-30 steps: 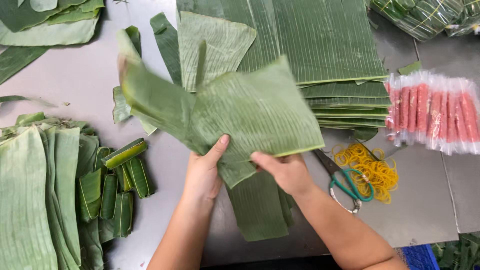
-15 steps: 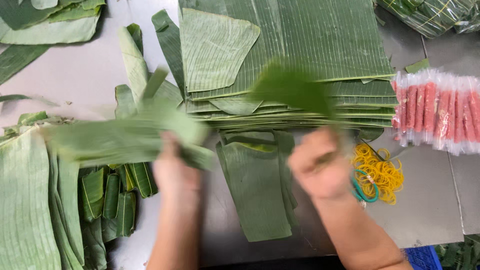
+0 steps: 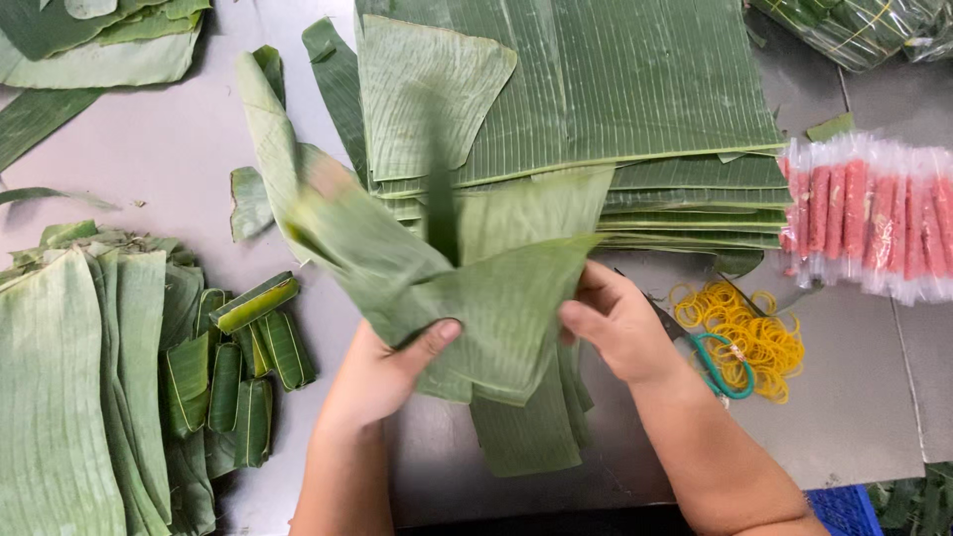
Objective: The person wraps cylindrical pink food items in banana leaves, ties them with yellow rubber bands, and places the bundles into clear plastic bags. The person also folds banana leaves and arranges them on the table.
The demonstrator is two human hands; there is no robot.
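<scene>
Both hands up over the grey table (image 3: 149, 139); the left hand (image 3: 382, 372) pinches the banana leaf pieces (image 3: 447, 288) with its thumb on top, the right hand (image 3: 615, 323) grips their right edge, fingers tucked behind and out of sight; the leaves hang fanned between them, above the table's middle. Far right, a clear plastic pack of red sausages (image 3: 874, 223) lies flat, cut off by the frame's edge; top right, bagged green bundles (image 3: 854, 25) are only partly in view. Yellow rubber bands (image 3: 745, 333) half bury green-handled scissors (image 3: 720, 362); the blades slip behind the right hand; small folded leaf parcels (image 3: 243, 347) sit left, beside a big leaf stack (image 3: 596, 89).
</scene>
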